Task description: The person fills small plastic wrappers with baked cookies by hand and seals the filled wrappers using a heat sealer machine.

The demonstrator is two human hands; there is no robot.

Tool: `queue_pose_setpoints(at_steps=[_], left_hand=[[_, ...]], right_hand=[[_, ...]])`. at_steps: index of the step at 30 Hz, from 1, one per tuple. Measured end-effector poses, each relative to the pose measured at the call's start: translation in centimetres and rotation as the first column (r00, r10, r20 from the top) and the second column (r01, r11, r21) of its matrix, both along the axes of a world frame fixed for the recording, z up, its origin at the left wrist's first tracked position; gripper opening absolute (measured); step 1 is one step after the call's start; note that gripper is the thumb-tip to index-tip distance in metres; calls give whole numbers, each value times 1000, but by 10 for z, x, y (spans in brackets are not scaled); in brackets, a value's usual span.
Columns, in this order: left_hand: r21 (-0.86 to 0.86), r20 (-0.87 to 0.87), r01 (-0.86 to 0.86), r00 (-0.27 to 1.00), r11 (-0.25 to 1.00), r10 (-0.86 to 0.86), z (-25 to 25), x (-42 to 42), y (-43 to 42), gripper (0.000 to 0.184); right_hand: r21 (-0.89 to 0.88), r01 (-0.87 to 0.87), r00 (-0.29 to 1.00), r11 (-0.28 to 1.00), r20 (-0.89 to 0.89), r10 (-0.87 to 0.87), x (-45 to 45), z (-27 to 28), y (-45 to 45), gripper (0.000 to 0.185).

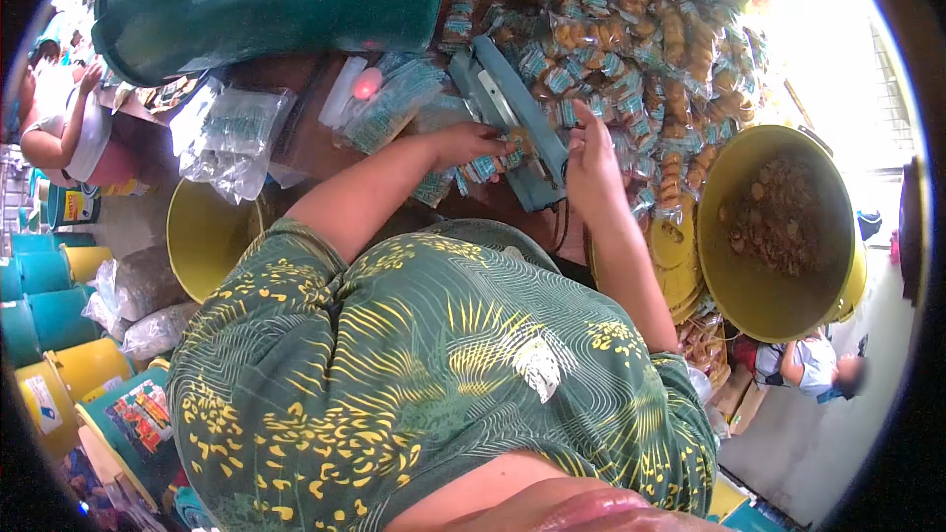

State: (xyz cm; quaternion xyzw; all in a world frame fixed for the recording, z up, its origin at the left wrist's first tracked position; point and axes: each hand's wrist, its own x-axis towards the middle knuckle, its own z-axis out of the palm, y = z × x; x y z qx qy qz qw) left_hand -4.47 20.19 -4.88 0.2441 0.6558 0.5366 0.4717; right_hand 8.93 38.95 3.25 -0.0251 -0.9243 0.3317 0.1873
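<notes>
A blue-green bar-shaped device (522,128) with a pale strip along it lies at the centre. My left hand (468,145) is closed on a small clear packet (514,150) at the left edge of the device. On the other side, my right hand (593,163) is raised close to the device, its fingers extended and apart, with nothing visible in it. Another packet with blue-and-white print (480,170) lies just below my left hand. Flat printed bags (394,103) and a pink round object (368,84) are to the left.
Many filled packets (641,49) are heaped at the upper right. A yellow tub (714,236) with brown contents stands right; a large green container (276,0) is upper left. Clear bags (232,133) lie left above another yellow tub (197,236). People are at both sides.
</notes>
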Motion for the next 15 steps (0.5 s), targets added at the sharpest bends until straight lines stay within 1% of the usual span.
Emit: queue_pose_setpoints(at_steps=[1,2,3,4,7,8,10,11,13,15], left_hand=[[-9,20,17,1000,1000,-17,1,1,3,69],[-15,46,25,999,1000,-24,0,4,4,68],[-23,74,31,997,999,-29,-1,7,4,66],[-29,111,40,993,999,-36,-3,8,3,64],[71,91,85,992,994,-91,-17,7,3,61],[68,49,87,995,994,-90,-32,0,8,61],[71,-43,92,995,993,-89,-42,-6,20,60],[22,-59,92,994,996,-90,-48,-10,24,64],[-67,-91,83,992,994,-89,2,5,19,70],[-75,63,140,989,987,-136,9,8,21,75]], right_hand=[[88,42,998,995,-45,-38,0,-12,4,52],[174,86,993,981,-93,-70,-3,-36,10,52],[256,130,985,958,-140,-96,-3,-42,8,53],[126,148,968,981,-224,-118,0,-44,7,53],[-17,180,983,983,25,-180,8,-36,7,48],[-44,164,986,986,36,-162,9,-38,9,47],[-93,132,991,987,49,-128,10,-41,16,45],[-107,137,990,985,51,-132,10,-43,18,44],[-129,142,989,981,57,-136,10,-45,19,42],[-152,109,993,982,59,-101,10,-51,24,49]])
